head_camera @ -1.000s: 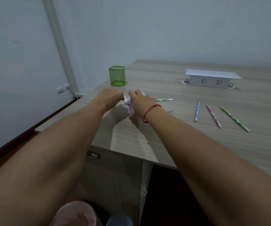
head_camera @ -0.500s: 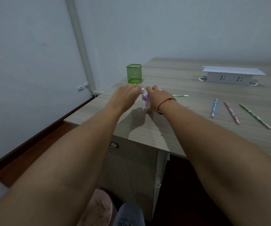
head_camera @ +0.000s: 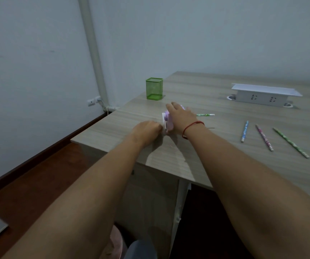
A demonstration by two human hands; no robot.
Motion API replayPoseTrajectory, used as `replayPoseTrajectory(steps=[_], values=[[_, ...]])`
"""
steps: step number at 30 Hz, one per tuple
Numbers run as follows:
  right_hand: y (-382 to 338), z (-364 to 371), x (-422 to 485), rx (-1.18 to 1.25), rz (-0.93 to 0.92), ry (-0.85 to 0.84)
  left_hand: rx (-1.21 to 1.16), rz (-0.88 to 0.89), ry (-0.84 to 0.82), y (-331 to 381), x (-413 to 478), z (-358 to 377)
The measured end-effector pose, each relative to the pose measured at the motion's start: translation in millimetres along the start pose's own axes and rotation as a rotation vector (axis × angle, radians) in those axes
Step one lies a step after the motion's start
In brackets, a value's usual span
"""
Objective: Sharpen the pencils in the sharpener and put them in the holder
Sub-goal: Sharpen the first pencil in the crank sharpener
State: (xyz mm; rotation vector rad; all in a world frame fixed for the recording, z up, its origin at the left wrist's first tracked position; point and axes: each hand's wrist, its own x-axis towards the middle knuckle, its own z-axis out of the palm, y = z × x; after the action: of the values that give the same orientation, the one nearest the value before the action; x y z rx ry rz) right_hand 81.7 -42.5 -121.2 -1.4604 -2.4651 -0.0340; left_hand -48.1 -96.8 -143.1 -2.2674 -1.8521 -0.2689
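A small pink and white pencil sharpener (head_camera: 166, 121) stands near the desk's left front corner. My right hand (head_camera: 180, 117) lies over its top and holds it down. My left hand (head_camera: 147, 128) is closed at the sharpener's left side, on what looks like its crank; the crank itself is hidden. A green patterned pencil (head_camera: 205, 114) sticks out to the right from behind my right hand. Three more pencils lie to the right: a blue one (head_camera: 244, 131), a pink one (head_camera: 264, 137) and a green one (head_camera: 290, 143). The green mesh holder (head_camera: 154, 88) stands behind the sharpener.
A white socket box (head_camera: 262, 95) sits at the back right of the wooden desk (head_camera: 197, 90). The desk's left edge and front corner are close to my left hand. A white pipe (head_camera: 94, 53) runs down the wall corner on the left.
My left hand has dropped lower and nearer to me at the sharpener's side. My right hand stays on the sharpener. The camera view has shifted, so everything sits further right.
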Motion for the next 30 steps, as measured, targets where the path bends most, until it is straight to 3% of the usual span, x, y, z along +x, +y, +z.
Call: replayPoseTrajectory(steps=[7, 16, 20, 30], values=[[7, -4, -4, -0.007, -0.033, -0.018, -0.026, -0.074, -0.079, -11, 24, 7], [8, -9, -1, 0.027, -0.006, -0.046, 0.294, -0.012, -0.09, -16, 58, -26], [2, -12, -1, -0.087, -0.011, -0.036, 0.25, 0.044, 0.038, -26, 59, -32], [-7, -16, 0, -0.073, 0.056, -0.081, 0.082, 0.15, 0.251, -18, 18, -42]])
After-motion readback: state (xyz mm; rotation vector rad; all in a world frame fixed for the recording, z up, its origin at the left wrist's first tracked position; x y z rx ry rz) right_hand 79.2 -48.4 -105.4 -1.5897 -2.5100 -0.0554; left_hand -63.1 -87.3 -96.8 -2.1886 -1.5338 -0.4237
